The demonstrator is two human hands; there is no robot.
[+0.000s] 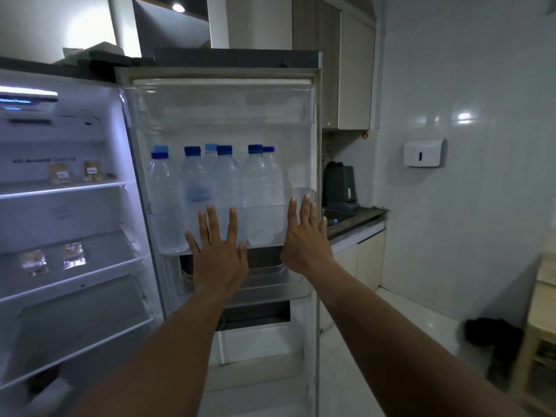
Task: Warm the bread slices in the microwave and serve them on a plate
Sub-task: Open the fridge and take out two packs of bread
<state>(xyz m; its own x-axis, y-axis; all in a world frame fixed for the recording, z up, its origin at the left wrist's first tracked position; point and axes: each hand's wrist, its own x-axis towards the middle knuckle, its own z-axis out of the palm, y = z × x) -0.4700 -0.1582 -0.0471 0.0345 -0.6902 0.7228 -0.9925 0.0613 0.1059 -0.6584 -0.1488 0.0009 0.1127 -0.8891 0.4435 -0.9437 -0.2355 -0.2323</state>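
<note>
Two bare hands are reaching up in front of the open fridge door [222, 109], both with fingers straight and spread, holding nothing. The left hand [218, 260] is hovering over the lower edge of the door's bottle shelf, where a row of blue-capped water bottles [228, 188] is standing. The right hand [305, 239] is nearer the door's outer edge, just beside the last bottle. Whether either palm is touching the door cannot be told. Left of the door, inside the lit fridge compartment, two small yellowish packets [61, 173] are sitting on an upper shelf. Two clear-wrapped packets [72, 254] are lying on the shelf below, well apart from both hands. All four are too blurred to tell whether they hold bread. Right of the door, a dark appliance [340, 185] is standing on a countertop [358, 221], and a white dispenser [424, 153] is hanging on the tiled wall.
</note>
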